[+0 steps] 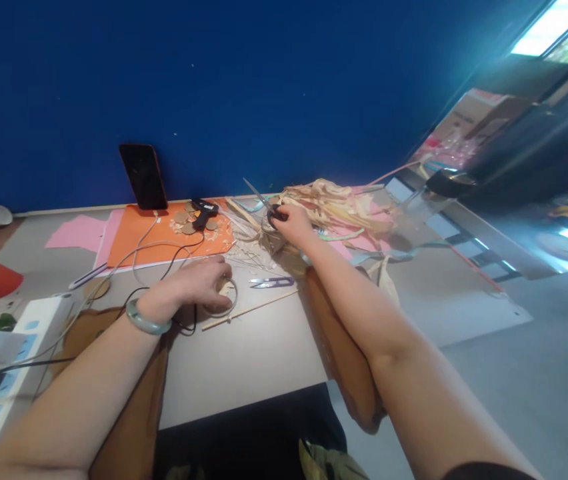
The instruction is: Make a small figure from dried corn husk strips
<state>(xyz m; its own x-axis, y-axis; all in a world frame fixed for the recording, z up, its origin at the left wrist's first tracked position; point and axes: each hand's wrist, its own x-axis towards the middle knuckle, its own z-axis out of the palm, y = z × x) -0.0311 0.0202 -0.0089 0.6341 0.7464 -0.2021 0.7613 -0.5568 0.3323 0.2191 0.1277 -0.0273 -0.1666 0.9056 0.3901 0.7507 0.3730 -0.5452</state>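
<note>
Blue wall (264, 80) backs the grey table (244, 353); an orange sheet (164, 233) lies beneath a leaning phone (143, 176); straw strips (334, 200) heap at the far edge; the right hand (291, 223) has its fingers curled around black-handled scissors (269, 205) there; the left hand (199, 283) presses closed fingers on a small wire ring (227, 297) nearer the table's middle.

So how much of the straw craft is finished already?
Not much looks finished. A few cut brown discs lie on the orange sheet by the glue gun. The left hand presses a small ring piece on the table while the right hand grips the scissors. A big heap of loose straw strips remains unused.
</note>
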